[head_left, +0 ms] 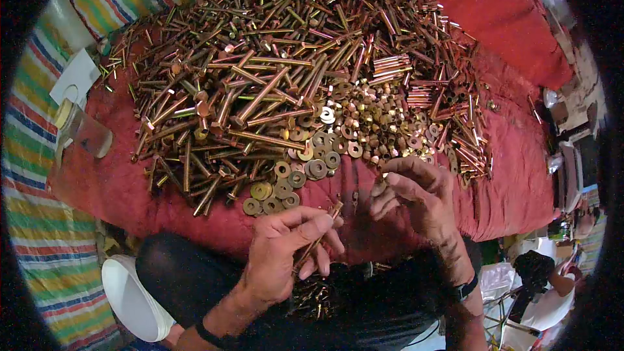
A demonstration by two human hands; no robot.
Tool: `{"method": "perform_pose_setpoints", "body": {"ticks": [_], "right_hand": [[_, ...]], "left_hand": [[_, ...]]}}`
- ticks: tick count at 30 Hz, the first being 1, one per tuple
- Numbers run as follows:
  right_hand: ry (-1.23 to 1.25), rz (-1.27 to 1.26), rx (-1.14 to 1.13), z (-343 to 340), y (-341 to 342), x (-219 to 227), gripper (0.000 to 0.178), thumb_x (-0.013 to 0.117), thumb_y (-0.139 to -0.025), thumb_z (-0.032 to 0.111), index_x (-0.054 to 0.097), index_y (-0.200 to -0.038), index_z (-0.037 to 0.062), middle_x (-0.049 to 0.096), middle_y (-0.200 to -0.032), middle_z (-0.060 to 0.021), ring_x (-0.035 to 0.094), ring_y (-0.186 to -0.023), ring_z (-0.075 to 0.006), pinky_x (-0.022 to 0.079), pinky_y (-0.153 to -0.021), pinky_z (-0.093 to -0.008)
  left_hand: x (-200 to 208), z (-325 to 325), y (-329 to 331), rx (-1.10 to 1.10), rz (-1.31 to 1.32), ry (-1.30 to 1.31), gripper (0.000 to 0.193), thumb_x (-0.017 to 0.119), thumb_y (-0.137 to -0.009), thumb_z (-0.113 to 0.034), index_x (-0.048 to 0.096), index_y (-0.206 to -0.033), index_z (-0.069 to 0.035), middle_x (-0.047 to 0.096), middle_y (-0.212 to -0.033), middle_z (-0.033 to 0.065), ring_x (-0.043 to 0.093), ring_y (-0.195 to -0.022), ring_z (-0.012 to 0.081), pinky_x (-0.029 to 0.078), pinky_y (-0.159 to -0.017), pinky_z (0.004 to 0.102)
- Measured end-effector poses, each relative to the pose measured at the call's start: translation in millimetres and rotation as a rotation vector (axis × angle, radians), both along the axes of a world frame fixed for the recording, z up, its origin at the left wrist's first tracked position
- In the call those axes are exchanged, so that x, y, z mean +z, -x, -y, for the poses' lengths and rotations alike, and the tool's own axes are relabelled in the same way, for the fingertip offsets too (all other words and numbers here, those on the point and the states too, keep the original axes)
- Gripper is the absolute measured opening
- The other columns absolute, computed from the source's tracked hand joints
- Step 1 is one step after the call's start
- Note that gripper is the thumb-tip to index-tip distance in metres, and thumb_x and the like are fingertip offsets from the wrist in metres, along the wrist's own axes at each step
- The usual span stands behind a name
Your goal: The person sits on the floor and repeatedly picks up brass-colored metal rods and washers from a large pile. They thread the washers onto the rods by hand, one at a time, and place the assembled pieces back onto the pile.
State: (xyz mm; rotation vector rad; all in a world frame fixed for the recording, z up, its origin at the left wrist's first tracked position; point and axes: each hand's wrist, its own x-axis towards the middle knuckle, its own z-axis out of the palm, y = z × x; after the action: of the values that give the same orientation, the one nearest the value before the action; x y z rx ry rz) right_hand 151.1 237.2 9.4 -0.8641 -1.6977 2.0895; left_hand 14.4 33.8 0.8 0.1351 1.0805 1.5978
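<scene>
Seated with my legs at the near edge of a red padded cloth (513,156), I hold a coppery bolt (336,210) aslant in my left hand (279,247), thumb and fingers closed around its shank, one end rising toward the washers (316,169) just beyond. My right hand (426,201) hovers near a cluster of golden nuts (383,110), fingers curled and parted from the palm; I cannot tell whether its fingertips have hold of anything small. A broad heap of bolts (260,81) fills the far and middle cloth, with nuts and flat washers gathered along its near side. A white card (75,78) lies at left by a clear jar (94,135); any writing on either is too small to read, as are any marks on the watch (465,288) at my right wrist. The cloth shows red between the washers and my lap, giving my hands a strip of room, and again to the right of the heap, out to its curved edge. Striped sheeting (39,221) borders the left side; at lower right, well apart, a person in white (549,309) sits.
</scene>
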Motion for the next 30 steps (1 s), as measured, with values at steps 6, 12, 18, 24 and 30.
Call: {"method": "perform_pose_setpoints", "body": {"ticks": [6, 12, 18, 24, 30], "right_hand": [[0.170, -0.042, 0.077, 1, 4, 1, 0.028, 0.063, -0.100, 0.016, 0.064, -0.112, -0.0093, 0.071, -0.085, -0.0190, 0.072, -0.062, -0.0291, 0.060, -0.053, -0.0364], [0.289, -0.058, 0.093, 11, 5, -3, 0.025, 0.065, -0.099, 0.011, 0.065, -0.115, -0.0094, 0.073, -0.091, -0.0211, 0.075, -0.074, -0.0302, 0.062, -0.064, -0.0382], [-0.442, 0.159, 0.232, 16, 4, 3, 0.023, 0.072, -0.095, 0.012, 0.074, -0.114, -0.0021, 0.077, -0.094, -0.0111, 0.074, -0.080, -0.0197, 0.059, -0.072, -0.0305], [-0.414, 0.080, 0.219, 22, -3, 1, 0.023, 0.081, -0.084, 0.006, 0.076, -0.106, 0.0011, 0.078, -0.095, -0.0079, 0.074, -0.087, -0.0178, 0.058, -0.079, -0.0299], [-0.689, -0.055, 0.363, 17, -5, 1, 0.028, 0.084, -0.080, 0.004, 0.077, -0.107, 0.0039, 0.077, -0.098, -0.0092, 0.075, -0.092, -0.0216, 0.060, -0.082, -0.0330]], "left_hand": [[-6, 5, -2, -0.024, -0.016, 0.028, 0.027, 0.062, -0.102, -0.020, 0.070, -0.108, 0.005, 0.073, -0.081, 0.0150, 0.065, -0.050, 0.0142, 0.039, -0.037, 0.0204], [-8, 9, -3, -0.032, -0.012, 0.035, 0.026, 0.063, -0.102, -0.019, 0.070, -0.108, 0.005, 0.073, -0.082, 0.0153, 0.064, -0.050, 0.0140, 0.039, -0.037, 0.0199], [-8, 10, -1, -0.024, -0.008, 0.052, 0.023, 0.063, -0.101, -0.016, 0.068, -0.112, 0.004, 0.073, -0.083, 0.0171, 0.064, -0.049, 0.0144, 0.037, -0.037, 0.0201], [-8, 11, 1, -0.027, 0.011, 0.006, 0.020, 0.065, -0.099, -0.013, 0.064, -0.112, 0.002, 0.074, -0.084, 0.0193, 0.063, -0.047, 0.0140, 0.037, -0.037, 0.0200], [-7, 11, 3, -0.096, 0.028, 0.031, 0.015, 0.068, -0.097, -0.013, 0.067, -0.100, 0.003, 0.074, -0.081, 0.0190, 0.061, -0.047, 0.0132, 0.036, -0.036, 0.0198]]}}
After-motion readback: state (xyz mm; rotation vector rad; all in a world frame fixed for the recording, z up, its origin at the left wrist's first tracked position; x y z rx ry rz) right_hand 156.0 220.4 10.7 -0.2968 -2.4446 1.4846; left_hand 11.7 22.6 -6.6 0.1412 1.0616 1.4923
